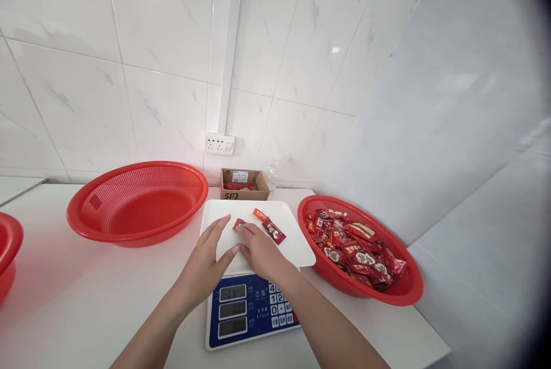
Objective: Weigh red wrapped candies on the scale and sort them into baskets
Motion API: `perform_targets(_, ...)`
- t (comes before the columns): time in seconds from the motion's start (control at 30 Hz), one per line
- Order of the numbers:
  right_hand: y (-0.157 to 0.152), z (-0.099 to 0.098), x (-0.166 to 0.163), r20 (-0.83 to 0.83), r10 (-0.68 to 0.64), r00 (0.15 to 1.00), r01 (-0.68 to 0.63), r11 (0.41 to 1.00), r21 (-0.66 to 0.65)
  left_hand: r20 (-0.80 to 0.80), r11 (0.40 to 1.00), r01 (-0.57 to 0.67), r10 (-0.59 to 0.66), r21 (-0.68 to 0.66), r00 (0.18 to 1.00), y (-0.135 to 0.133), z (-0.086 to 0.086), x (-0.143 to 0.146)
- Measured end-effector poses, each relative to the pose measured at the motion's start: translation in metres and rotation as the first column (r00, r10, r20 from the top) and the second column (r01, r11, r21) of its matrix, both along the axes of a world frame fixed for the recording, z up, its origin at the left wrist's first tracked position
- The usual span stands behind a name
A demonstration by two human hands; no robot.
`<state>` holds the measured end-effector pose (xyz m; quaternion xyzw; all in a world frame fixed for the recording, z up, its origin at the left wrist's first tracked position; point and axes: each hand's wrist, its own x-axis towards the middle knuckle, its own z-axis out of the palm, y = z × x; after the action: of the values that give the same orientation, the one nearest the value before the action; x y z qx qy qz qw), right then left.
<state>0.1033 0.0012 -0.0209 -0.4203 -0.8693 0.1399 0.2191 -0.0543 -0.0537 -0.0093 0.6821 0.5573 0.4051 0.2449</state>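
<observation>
"Where are the flat, glossy red packets?"
"On the smooth white scale tray; more in the perforated red plastic basket right of it."
"Grip?"
"Left hand spread, empty; right hand curled at one packet, hold unclear."

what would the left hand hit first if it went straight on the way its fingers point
Probably the cardboard box behind the white weighing tray; how high the left hand sits is unclear.

Three small red packets lay on the white scale pan, the darkest white-printed, one partly covered.
</observation>
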Motion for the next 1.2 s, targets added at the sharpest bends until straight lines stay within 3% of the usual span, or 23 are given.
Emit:
perform_targets(0.27,0.029,0.0,-0.003,0.213,-0.13,0.968,0.123,0.991,0.045,-0.081,0.998,0.04,-0.044,-0.054,0.996,-0.001,-0.001,0.001)
perform_targets(0.4,0.035,-0.001,-0.002,0.237,-0.172,0.956,0.158,0.985,0.074,-0.096,0.996,0.046,-0.053,-0.07,0.994,-0.001,-0.001,0.001)
perform_targets(0.6,0.043,0.001,0.023,0.004,-0.187,0.982,0.186,0.977,0.107,-0.101,0.996,0.056,-0.062,-0.064,0.993,0.0,-0.003,-0.002)
perform_targets(0.83,0.051,-0.015,0.052,0.005,-0.135,0.991,0.134,0.977,-0.165,-0.125,0.991,0.049,-0.065,-0.123,0.99,-0.001,-0.001,-0.002)
perform_targets(1.2,0.059,-0.008,0.053,-0.082,-0.122,0.989,0.113,0.988,-0.104,-0.149,0.994,0.034,-0.049,-0.1,0.988,0.001,-0.006,-0.002)
